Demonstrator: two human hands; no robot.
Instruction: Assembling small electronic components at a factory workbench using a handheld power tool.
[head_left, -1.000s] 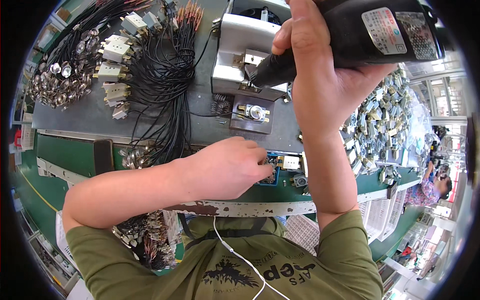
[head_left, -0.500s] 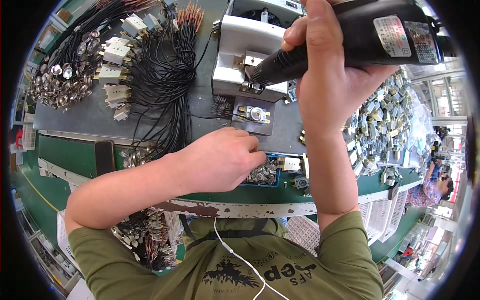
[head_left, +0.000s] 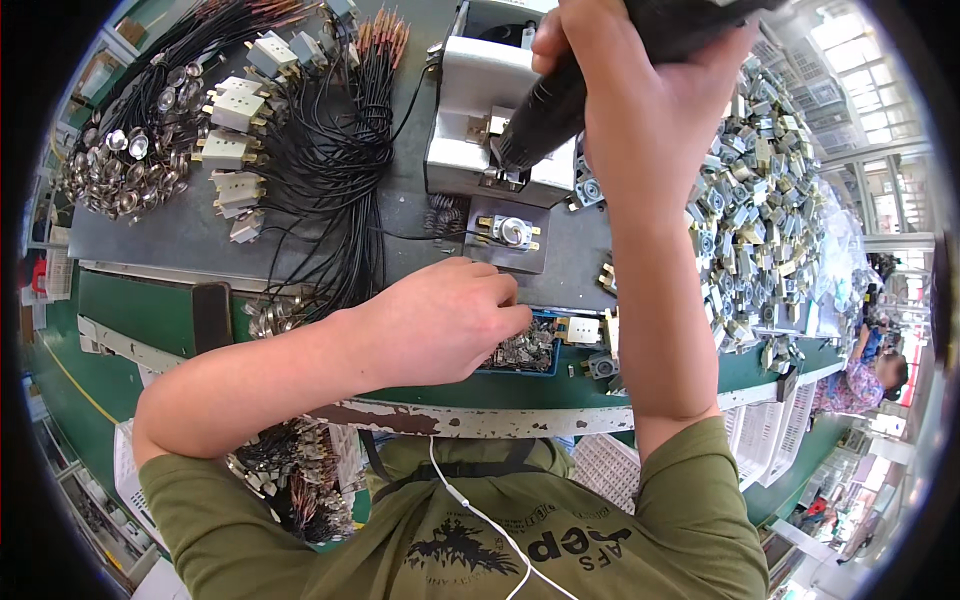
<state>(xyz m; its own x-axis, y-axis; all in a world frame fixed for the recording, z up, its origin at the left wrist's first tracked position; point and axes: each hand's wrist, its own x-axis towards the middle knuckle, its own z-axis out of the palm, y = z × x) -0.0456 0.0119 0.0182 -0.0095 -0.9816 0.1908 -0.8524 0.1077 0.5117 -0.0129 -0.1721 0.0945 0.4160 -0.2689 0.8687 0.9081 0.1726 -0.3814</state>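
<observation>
My right hand [head_left: 640, 100] is wrapped round a black electric screwdriver [head_left: 548, 115], its nose angled down to a silver metal feeder box [head_left: 480, 80] at its front opening. In front of that box, a square metal block [head_left: 508, 255] bears a round-topped thermostat-like part [head_left: 512, 232] with brass terminals and a black wire leading left. My left hand [head_left: 450, 320] is closed, fingers curled, at the left end of a blue tray [head_left: 556, 362] filled with small metal pieces. Its fingertips are hidden, so what they may pinch cannot be seen.
Bundled black wires [head_left: 335, 190] with white blocks lie left, beside shiny metal cups [head_left: 125, 165]. A large pile of metal-and-white parts [head_left: 750, 200] covers the right side. A dark phone-like slab [head_left: 211, 315] rests near the front edge. Another person [head_left: 860, 385] is far right.
My right hand has shifted left and up, tipping the screwdriver steeper while its nose stays at the feeder box. My left hand has hardly moved.
</observation>
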